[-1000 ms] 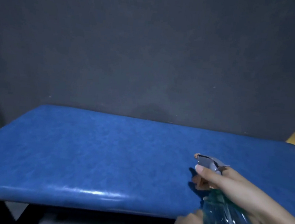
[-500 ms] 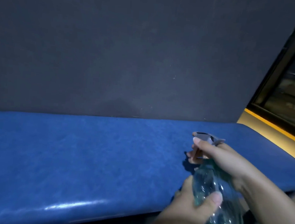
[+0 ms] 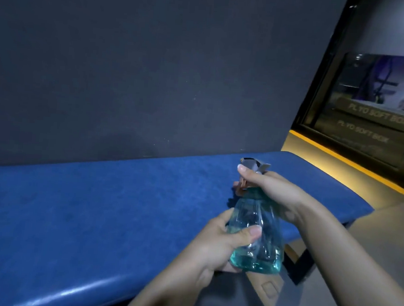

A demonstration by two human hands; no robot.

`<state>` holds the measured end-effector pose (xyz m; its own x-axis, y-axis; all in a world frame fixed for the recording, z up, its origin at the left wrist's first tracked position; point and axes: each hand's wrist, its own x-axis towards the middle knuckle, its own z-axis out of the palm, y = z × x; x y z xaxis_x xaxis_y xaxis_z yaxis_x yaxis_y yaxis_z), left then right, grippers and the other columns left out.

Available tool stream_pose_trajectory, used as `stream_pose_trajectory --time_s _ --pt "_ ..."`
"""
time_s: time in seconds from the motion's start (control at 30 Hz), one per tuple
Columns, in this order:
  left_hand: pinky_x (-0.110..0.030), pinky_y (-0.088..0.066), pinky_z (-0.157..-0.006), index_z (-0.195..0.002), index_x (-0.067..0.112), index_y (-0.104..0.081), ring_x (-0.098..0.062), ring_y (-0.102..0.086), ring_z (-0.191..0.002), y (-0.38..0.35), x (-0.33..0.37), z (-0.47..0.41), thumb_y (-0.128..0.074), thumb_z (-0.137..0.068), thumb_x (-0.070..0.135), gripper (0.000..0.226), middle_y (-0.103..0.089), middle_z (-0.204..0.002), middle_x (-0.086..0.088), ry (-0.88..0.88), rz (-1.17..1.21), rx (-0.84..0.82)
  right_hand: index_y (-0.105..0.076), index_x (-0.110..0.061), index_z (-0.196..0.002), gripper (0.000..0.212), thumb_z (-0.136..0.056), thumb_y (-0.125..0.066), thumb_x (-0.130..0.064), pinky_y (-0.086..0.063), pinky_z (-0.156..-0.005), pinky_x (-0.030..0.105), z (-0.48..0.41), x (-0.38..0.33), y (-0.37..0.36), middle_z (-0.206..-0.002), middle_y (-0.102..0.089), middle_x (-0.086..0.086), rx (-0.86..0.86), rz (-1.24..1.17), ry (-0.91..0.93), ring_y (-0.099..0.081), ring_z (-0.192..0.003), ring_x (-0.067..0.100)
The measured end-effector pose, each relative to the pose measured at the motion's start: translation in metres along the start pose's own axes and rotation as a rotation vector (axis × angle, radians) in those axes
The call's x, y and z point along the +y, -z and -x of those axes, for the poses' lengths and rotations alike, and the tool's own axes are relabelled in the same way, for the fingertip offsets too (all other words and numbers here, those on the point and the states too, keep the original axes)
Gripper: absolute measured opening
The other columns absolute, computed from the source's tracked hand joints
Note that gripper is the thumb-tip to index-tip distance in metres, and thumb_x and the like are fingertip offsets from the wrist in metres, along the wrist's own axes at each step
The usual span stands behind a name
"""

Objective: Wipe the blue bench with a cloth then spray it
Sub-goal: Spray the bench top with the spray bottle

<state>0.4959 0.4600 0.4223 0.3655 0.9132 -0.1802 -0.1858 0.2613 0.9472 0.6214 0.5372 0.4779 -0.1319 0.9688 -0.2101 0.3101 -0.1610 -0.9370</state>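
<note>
A long padded blue bench (image 3: 95, 205) runs across the view against a dark wall. Over its right part I hold a clear spray bottle (image 3: 255, 232) with a little blue-green liquid at the bottom and a grey trigger head pointing left. My left hand (image 3: 222, 246) wraps the bottle's body from the left, thumb across the front. My right hand (image 3: 272, 192) grips the neck and trigger head, fingers curled round the trigger. No cloth is in view.
A dark wall (image 3: 154, 64) stands directly behind the bench. At the right a black-framed glass panel (image 3: 379, 94) above a yellow-lit ledge (image 3: 340, 161) shows stacked boxes behind it. A black bench leg (image 3: 303, 264) stands on the grey floor at the right end.
My view has swung right along the bench, bringing the glass panel into sight. My left hand came up and took hold of the bottle's body; the right hand kept its hold on the trigger head.
</note>
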Motion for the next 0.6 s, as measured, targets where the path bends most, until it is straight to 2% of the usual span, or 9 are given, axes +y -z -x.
stream_pose_trajectory --time_s 0.07,0.13,0.23,0.3,0.37,0.43,0.53,0.6 --pt "-0.034 -0.057 -0.076 -0.114 0.025 -0.061 -0.018 -0.067 -0.084 -0.001 -0.001 0.0 -0.064 -0.087 0.023 0.027 -0.069 -0.098 0.003 -0.002 0.03 0.0 -0.062 -0.006 -0.096 0.036 -0.086 -0.063 -0.041 -0.054 -0.078 0.036 0.001 0.002 0.001 -0.102 -0.068 0.013 0.008 -0.013 0.016 -0.065 -0.089 0.026" --pt "-0.031 -0.057 -0.073 -0.112 0.027 -0.064 -0.016 -0.068 -0.079 -0.005 -0.001 -0.001 -0.064 -0.087 0.021 0.025 -0.071 -0.094 0.003 -0.005 0.053 0.005 -0.06 -0.007 -0.093 0.031 -0.088 -0.061 -0.037 -0.052 -0.07 0.033 0.0 0.007 0.0 -0.091 -0.068 0.012 0.12 -0.008 0.05 -0.063 -0.077 0.026" --pt "-0.024 -0.058 -0.062 -0.108 0.025 -0.066 -0.009 -0.069 -0.064 -0.011 -0.001 -0.003 -0.064 -0.087 0.018 0.022 -0.072 -0.085 0.004 0.013 0.104 0.009 -0.056 -0.01 -0.082 0.023 -0.089 -0.057 -0.032 -0.049 -0.069 0.037 -0.001 0.012 0.001 -0.078 -0.066 0.011 0.257 -0.017 0.048 -0.058 -0.069 0.028" --pt "-0.029 -0.058 -0.068 -0.108 0.024 -0.066 -0.012 -0.07 -0.067 -0.014 -0.004 -0.006 -0.065 -0.086 0.018 0.022 -0.072 -0.087 0.002 0.033 0.116 0.009 -0.054 -0.011 -0.078 0.021 -0.088 -0.056 -0.03 -0.049 -0.069 0.037 -0.001 0.016 0.003 -0.075 -0.065 0.01 0.284 -0.023 0.034 -0.056 -0.069 0.028" --pt "-0.036 -0.056 -0.08 -0.112 0.022 -0.063 -0.019 -0.069 -0.079 -0.017 -0.007 -0.007 -0.065 -0.086 0.017 0.026 -0.071 -0.094 -0.002 0.037 0.126 0.01 -0.056 -0.012 -0.081 0.021 -0.088 -0.057 -0.031 -0.052 -0.072 0.039 0.002 0.02 0.006 -0.078 -0.066 0.009 0.277 -0.03 0.036 -0.059 -0.073 0.029" --pt "-0.038 -0.054 -0.083 -0.115 0.021 -0.06 -0.023 -0.067 -0.085 -0.022 -0.008 -0.007 -0.065 -0.087 0.017 0.029 -0.071 -0.099 -0.005 0.036 0.133 0.015 -0.059 -0.009 -0.089 0.026 -0.087 -0.06 -0.035 -0.054 -0.078 0.041 0.006 0.022 0.01 -0.088 -0.068 0.01 0.253 -0.039 0.036 -0.063 -0.078 0.03" --pt "-0.035 -0.055 -0.079 -0.116 0.02 -0.058 -0.02 -0.067 -0.082 -0.029 -0.009 -0.007 -0.065 -0.087 0.019 0.03 -0.07 -0.097 -0.002 0.047 0.135 0.018 -0.064 -0.005 -0.092 0.039 -0.084 -0.064 -0.044 -0.054 -0.084 0.041 0.009 0.023 0.019 -0.095 -0.069 0.013 0.212 0.0 0.015 -0.066 -0.08 0.028" --pt "-0.032 -0.054 -0.075 -0.115 0.021 -0.057 -0.018 -0.067 -0.079 -0.032 -0.013 -0.005 -0.064 -0.087 0.023 0.029 -0.069 -0.095 0.001 0.048 0.112 0.017 -0.064 -0.006 -0.094 0.041 -0.082 -0.065 -0.046 -0.055 -0.081 0.04 0.01 0.023 0.023 -0.093 -0.069 0.011 0.177 0.018 -0.012 -0.067 -0.079 0.026"
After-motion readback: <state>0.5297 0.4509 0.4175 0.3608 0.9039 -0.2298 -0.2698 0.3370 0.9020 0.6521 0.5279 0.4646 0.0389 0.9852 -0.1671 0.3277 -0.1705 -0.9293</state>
